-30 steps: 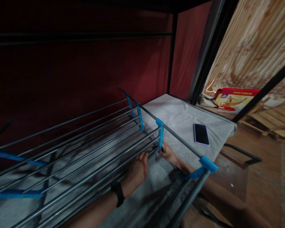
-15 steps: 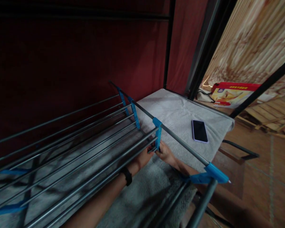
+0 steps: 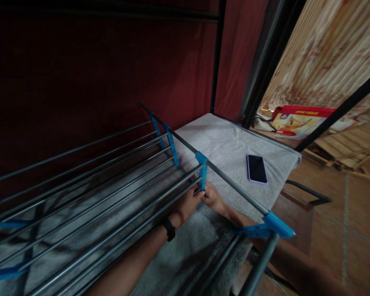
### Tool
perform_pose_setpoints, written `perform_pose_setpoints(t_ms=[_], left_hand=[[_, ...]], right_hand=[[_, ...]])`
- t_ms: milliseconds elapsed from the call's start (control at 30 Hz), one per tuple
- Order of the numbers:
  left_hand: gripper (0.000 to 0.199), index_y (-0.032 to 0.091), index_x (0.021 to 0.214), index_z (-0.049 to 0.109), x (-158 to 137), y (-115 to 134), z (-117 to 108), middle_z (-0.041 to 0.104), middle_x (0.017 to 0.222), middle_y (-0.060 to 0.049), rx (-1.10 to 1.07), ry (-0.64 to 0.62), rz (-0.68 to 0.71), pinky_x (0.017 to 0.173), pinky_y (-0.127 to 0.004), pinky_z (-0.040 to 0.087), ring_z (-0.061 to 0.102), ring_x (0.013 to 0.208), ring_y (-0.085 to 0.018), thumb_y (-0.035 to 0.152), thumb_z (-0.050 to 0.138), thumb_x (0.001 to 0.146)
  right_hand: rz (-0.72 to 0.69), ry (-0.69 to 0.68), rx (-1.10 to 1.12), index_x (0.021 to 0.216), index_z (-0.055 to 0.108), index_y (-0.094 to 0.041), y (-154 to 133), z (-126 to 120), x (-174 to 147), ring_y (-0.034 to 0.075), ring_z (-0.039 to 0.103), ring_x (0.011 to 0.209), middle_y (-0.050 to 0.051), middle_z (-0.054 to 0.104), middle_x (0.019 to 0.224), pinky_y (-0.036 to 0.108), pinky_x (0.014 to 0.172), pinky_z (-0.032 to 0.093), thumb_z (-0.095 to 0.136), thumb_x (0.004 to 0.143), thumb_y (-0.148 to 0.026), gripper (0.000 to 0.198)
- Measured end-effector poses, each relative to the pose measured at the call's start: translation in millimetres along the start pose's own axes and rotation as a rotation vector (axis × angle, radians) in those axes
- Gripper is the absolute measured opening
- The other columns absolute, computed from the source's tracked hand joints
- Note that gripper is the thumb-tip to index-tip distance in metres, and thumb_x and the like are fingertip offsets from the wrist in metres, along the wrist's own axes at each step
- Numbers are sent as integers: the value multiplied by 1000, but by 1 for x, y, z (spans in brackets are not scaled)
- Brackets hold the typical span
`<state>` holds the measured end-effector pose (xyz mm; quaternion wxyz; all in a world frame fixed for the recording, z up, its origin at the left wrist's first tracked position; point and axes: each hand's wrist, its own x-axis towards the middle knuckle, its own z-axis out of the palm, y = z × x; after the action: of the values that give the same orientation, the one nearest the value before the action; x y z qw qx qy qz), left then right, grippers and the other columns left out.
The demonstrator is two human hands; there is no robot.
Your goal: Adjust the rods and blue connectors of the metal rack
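Tubes (image 3: 160,197) already meet the near blue bracket (image 3: 203,176) higher up, and the farther brackets (image 3: 173,149) carry theirs; whether the bracket's lowest joint is seated is hidden behind the left hand (image 3: 188,205) and right hand (image 3: 214,198), both curled there, their exact grip impossible to tell. The metal rack (image 3: 201,158) lies over the grey blanket (image 3: 225,144), dull grey with bright plastic fittings, its side pole (image 3: 234,183) slanting to a blue corner joint (image 3: 277,225).
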<state>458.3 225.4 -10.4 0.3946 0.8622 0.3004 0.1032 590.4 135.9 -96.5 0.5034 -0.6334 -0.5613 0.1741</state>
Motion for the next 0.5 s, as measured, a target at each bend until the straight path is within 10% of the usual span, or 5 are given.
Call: perform_pose_setpoints(t_ms=[500], left_hand=[[20, 18, 107, 73, 10, 10, 0, 78, 109, -10, -97, -15, -101, 104, -45, 52, 71, 107, -29, 26, 64, 90]], right_hand=[[-15, -8, 0, 116, 63, -26, -2, -1, 3, 26, 60, 114, 7, 65, 120, 43, 103, 49, 56, 95, -29, 23]])
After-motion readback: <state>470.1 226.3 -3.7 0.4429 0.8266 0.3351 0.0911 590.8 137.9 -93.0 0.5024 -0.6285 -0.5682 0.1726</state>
